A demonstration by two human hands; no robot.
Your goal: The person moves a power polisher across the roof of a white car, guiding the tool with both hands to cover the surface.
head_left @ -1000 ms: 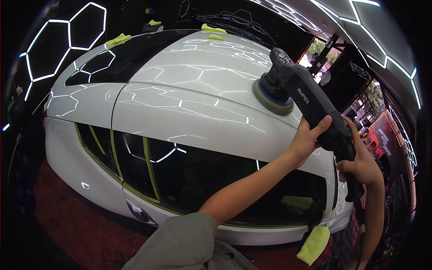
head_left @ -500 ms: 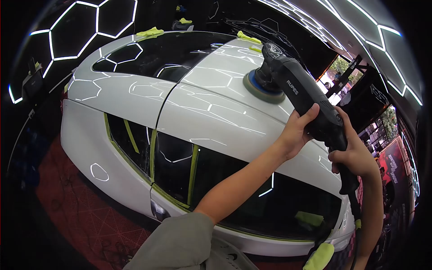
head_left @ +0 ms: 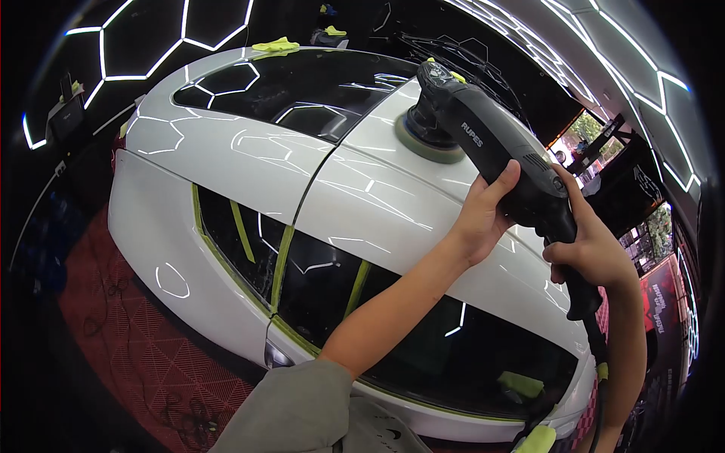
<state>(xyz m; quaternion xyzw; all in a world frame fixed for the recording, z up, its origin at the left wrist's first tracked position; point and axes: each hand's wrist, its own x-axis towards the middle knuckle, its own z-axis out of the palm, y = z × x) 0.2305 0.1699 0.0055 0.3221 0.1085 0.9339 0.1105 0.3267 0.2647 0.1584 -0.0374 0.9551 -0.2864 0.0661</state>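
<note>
Polisher (head_left: pixel 487 132) spans the car (head_left: pixel 347 204); its pad (head_left: pixel 424 147) meets the roof, long axis slanting toward the car's near side. Left hand (head_left: pixel 483 219), nearer the pad, has its grip around the body; right hand (head_left: pixel 593 253) grips the rear handle. White panel separates pad from the car's side windows (head_left: pixel 468 355).

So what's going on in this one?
Someone is holding a black polisher two-handed, the left hand near its middle and the right hand nearer its tail end. Its round pad sits against the roof of a white car. Green tape edges the side windows.
</note>
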